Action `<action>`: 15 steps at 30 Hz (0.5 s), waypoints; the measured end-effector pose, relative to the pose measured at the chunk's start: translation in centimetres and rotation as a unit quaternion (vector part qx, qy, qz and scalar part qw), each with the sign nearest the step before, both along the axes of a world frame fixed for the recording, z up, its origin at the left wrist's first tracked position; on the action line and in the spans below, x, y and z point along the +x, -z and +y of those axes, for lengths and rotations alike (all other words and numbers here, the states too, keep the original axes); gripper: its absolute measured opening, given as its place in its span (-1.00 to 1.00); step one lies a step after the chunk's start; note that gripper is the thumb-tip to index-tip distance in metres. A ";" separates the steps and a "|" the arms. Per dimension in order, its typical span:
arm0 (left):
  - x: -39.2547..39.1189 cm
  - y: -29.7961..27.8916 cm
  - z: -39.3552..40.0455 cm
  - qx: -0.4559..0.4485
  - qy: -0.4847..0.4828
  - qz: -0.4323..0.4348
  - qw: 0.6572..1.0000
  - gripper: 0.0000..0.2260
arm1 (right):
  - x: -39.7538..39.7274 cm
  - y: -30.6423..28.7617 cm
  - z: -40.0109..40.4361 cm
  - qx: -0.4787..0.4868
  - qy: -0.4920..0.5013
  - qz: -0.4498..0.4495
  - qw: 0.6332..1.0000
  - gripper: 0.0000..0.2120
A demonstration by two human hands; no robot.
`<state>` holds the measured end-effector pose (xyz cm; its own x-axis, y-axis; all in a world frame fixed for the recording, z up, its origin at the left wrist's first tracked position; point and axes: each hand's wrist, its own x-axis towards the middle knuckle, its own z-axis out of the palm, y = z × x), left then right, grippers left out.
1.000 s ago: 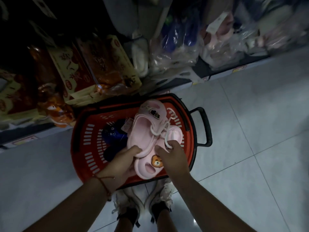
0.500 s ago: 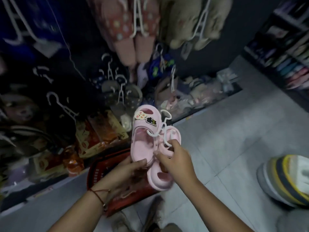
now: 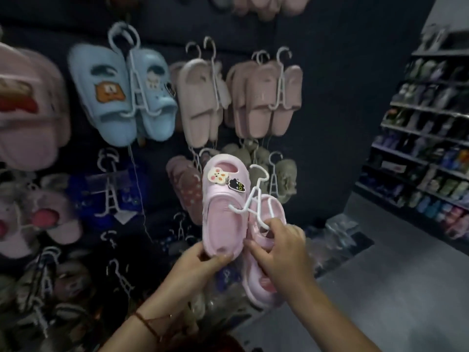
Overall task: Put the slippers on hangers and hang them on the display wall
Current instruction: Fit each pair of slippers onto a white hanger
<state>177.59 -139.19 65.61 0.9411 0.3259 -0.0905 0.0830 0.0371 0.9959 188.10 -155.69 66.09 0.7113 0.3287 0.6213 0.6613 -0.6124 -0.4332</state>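
Head view: hands (image 3: 281,252) gripping pink slippers (image 3: 224,207).

Both arms are raised forward. The left hand (image 3: 200,262) is curled around the heel of a slipper (image 3: 223,212), thumb on top. The right hand (image 3: 281,252) is pinched on the hanger (image 3: 253,201).

Dim, bluish light; left edge motion-blurred; wide-angle bending at edges; background soft.

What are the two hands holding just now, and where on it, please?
Left hand grips one pink slipper's heel; right hand pinches the white hanger's lower end.
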 end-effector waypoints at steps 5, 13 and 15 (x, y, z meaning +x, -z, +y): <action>2.1 -3.8 -1.8 0.190 -0.075 -0.011 0.979 -0.58 | 2.8 -4.3 -1.1 0.070 -0.038 -0.063 0.995 -0.71; 3.5 -6.2 -5.3 0.154 -0.160 -0.017 0.975 -0.62 | 5.2 -7.0 -2.9 0.136 -0.071 -0.076 0.985 -0.68; 3.6 -6.6 -5.9 0.171 -0.167 -0.020 0.971 -0.65 | 5.9 -7.1 -3.3 0.152 -0.072 -0.067 0.983 -0.67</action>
<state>181.16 -145.08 72.20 0.7779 0.6184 0.1116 0.0843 -0.2786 0.9567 193.96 -158.94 73.16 0.5760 0.2045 0.7914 0.7954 -0.3634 -0.4850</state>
